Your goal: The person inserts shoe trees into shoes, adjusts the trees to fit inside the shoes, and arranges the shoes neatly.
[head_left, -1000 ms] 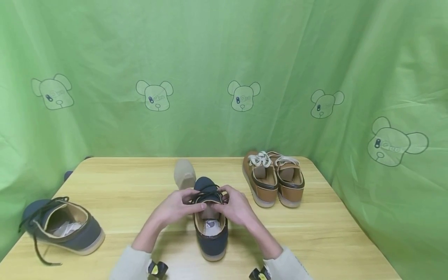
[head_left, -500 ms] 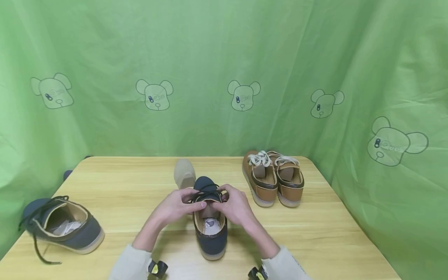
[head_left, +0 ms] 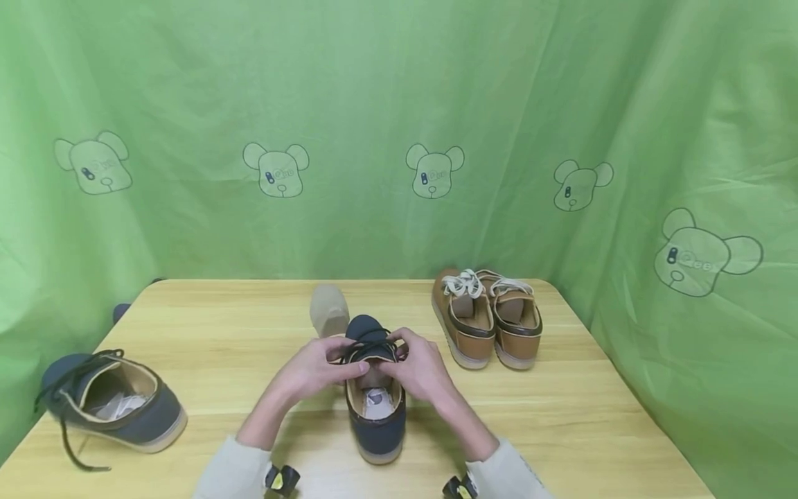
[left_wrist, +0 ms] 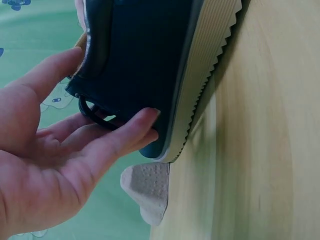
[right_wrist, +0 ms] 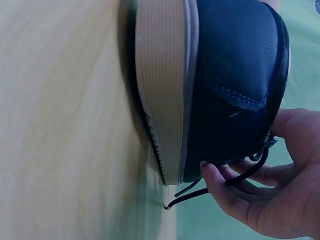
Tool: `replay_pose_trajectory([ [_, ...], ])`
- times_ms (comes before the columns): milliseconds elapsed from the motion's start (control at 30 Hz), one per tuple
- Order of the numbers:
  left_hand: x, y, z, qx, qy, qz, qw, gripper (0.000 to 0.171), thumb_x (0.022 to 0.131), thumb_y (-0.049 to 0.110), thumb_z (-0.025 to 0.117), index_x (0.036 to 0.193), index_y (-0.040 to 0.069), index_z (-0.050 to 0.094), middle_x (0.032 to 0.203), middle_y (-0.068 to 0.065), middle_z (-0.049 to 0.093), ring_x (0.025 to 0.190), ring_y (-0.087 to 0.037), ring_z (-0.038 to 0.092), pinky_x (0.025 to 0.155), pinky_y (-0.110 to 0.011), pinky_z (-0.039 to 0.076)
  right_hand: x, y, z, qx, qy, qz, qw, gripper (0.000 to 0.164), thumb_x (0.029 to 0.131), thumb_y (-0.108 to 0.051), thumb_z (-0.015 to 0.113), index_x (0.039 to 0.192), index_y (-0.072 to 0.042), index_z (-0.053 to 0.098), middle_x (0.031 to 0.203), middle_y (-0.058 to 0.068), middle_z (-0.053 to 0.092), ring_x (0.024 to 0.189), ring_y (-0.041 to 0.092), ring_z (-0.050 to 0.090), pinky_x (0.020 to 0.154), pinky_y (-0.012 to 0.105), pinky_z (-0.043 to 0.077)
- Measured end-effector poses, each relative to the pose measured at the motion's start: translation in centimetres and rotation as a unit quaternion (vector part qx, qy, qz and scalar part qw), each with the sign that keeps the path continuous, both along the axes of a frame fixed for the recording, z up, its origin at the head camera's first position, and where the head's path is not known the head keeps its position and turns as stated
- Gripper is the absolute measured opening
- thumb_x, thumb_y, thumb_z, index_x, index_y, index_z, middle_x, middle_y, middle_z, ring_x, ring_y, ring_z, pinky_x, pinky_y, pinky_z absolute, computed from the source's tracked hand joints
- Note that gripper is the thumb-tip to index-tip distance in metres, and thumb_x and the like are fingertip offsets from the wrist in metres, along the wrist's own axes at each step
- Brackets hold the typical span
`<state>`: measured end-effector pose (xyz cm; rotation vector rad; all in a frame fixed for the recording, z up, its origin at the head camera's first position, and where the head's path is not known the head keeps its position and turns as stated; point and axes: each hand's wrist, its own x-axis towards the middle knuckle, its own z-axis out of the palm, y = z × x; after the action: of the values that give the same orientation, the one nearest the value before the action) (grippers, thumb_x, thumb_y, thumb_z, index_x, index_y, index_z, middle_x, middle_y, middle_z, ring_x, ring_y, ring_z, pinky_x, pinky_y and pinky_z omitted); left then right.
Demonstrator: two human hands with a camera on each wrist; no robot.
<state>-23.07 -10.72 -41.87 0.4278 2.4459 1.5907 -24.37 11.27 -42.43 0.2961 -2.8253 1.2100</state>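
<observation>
A navy lace-up shoe (head_left: 377,436) stands on the wooden table, heel toward me. My left hand (head_left: 312,371) grips the left side of its lacing, with the thumb at the opening's edge and the fingers outside. On the other side my right hand (head_left: 420,367) holds the upper likewise. In the right wrist view, a dark shoelace (right_wrist: 245,175) crosses in front of the fingers and its end hangs toward the toe. A brownish filling sits inside the shoe near the tongue. Just beyond the toe lies a beige molded shoe insert (left_wrist: 150,187).
A second navy shoe (head_left: 146,419) lies at the left, one lace trailing onto the table (head_left: 237,312). Two brown shoes (head_left: 476,350) with white laces stand side by side at the back right. A green curtain (head_left: 355,90) surrounds the table.
</observation>
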Motion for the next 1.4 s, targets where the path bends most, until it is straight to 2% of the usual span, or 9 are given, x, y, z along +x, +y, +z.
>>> replay_pose_trajectory([
  [200, 0.2, 0.2, 0.2, -0.026, 0.020, 0.004, 0.9995, 0.051, 0.086, 0.036, 0.080, 0.127, 0.008, 0.067, 0.120, -0.012, 0.072, 0.102, -0.023, 0.070, 0.084, -0.038, 0.059, 0.1, 0.3, 0.2, 0.007, -0.006, 0.018, 1.000, 0.045, 0.078, -0.022, 0.083, 0.119, -0.013, 0.066, 0.086, 0.001, 0.069, 0.078, 0.015, 0.064, 0.070, 0.032, 0.054],
  [400, 0.4, 0.2, 0.6, -0.049, 0.026, 0.023, 0.9982, 0.054, 0.084, 0.037, 0.082, 0.129, 0.012, 0.067, 0.127, -0.012, 0.070, 0.117, -0.031, 0.066, 0.101, -0.055, 0.052, 0.2, 0.7, 0.7, 0.020, -0.021, 0.036, 0.999, 0.049, 0.080, -0.023, 0.083, 0.124, -0.014, 0.065, 0.090, 0.002, 0.068, 0.080, 0.015, 0.063, 0.072, 0.033, 0.054],
  [567, 0.6, 0.0, 1.1, -0.059, 0.018, 0.034, 0.9975, 0.062, 0.082, 0.037, 0.083, 0.135, 0.011, 0.063, 0.136, -0.014, 0.065, 0.127, -0.037, 0.060, 0.108, -0.059, 0.046, 0.5, 1.1, 1.4, 0.029, -0.041, 0.051, 0.997, 0.056, 0.080, -0.024, 0.081, 0.132, -0.012, 0.063, 0.102, 0.008, 0.071, 0.091, 0.020, 0.066, 0.081, 0.040, 0.056],
  [733, 0.7, -0.2, 1.4, -0.074, 0.009, 0.029, 0.9968, 0.067, 0.083, 0.037, 0.082, 0.139, 0.007, 0.059, 0.138, -0.019, 0.063, 0.128, -0.040, 0.059, 0.107, -0.060, 0.046, 0.6, 1.7, 1.7, 0.051, -0.060, 0.063, 0.995, 0.064, 0.081, -0.030, 0.081, 0.138, -0.008, 0.059, 0.117, 0.016, 0.070, 0.104, 0.029, 0.067, 0.090, 0.048, 0.057],
  [900, 1.0, -0.4, 1.7, -0.135, -0.003, 0.021, 0.9906, 0.065, 0.085, 0.045, 0.079, 0.132, 0.003, 0.063, 0.127, -0.019, 0.068, 0.119, -0.038, 0.064, 0.101, -0.058, 0.051, 0.5, 2.2, 2.0, 0.072, -0.080, 0.079, 0.991, 0.059, 0.083, -0.037, 0.079, 0.130, -0.005, 0.064, 0.123, 0.017, 0.070, 0.112, 0.034, 0.066, 0.096, 0.052, 0.055],
  [967, 1.2, -0.5, 1.8, -0.155, -0.008, 0.015, 0.9878, 0.064, 0.086, 0.048, 0.076, 0.129, 0.001, 0.065, 0.125, -0.018, 0.070, 0.116, -0.036, 0.066, 0.099, -0.057, 0.052, 0.4, 2.4, 2.0, 0.084, -0.085, 0.093, 0.988, 0.053, 0.084, -0.038, 0.078, 0.125, -0.006, 0.068, 0.119, 0.014, 0.072, 0.109, 0.031, 0.067, 0.095, 0.050, 0.055],
  [1100, 1.2, -0.4, 1.7, -0.163, -0.021, -0.007, 0.9864, 0.062, 0.089, 0.048, 0.074, 0.127, -0.001, 0.066, 0.118, -0.017, 0.072, 0.097, -0.029, 0.071, 0.088, -0.049, 0.058, 0.4, 2.5, 2.2, 0.072, -0.123, 0.124, 0.982, 0.053, 0.086, -0.035, 0.076, 0.127, -0.003, 0.067, 0.097, 0.011, 0.075, 0.085, 0.027, 0.071, 0.079, 0.042, 0.058],
  [1200, 1.1, -0.3, 1.5, -0.148, -0.032, -0.029, 0.9881, 0.053, 0.091, 0.045, 0.073, 0.119, 0.000, 0.070, 0.105, -0.013, 0.074, 0.082, -0.025, 0.070, 0.076, -0.043, 0.059, 0.4, 2.6, 2.2, 0.023, -0.167, 0.139, 0.976, 0.060, 0.088, -0.028, 0.076, 0.136, 0.004, 0.058, 0.087, 0.012, 0.073, 0.067, 0.027, 0.071, 0.068, 0.039, 0.060],
  [1400, 1.2, -0.2, 1.3, -0.096, -0.050, -0.053, 0.9927, 0.030, 0.093, 0.031, 0.072, 0.101, 0.002, 0.072, 0.088, -0.006, 0.072, 0.079, -0.026, 0.070, 0.070, -0.041, 0.061, 0.5, 2.5, 2.1, -0.034, -0.193, 0.160, 0.968, 0.054, 0.087, -0.015, 0.073, 0.133, 0.009, 0.058, 0.090, 0.017, 0.075, 0.062, 0.027, 0.072, 0.065, 0.036, 0.062],
])
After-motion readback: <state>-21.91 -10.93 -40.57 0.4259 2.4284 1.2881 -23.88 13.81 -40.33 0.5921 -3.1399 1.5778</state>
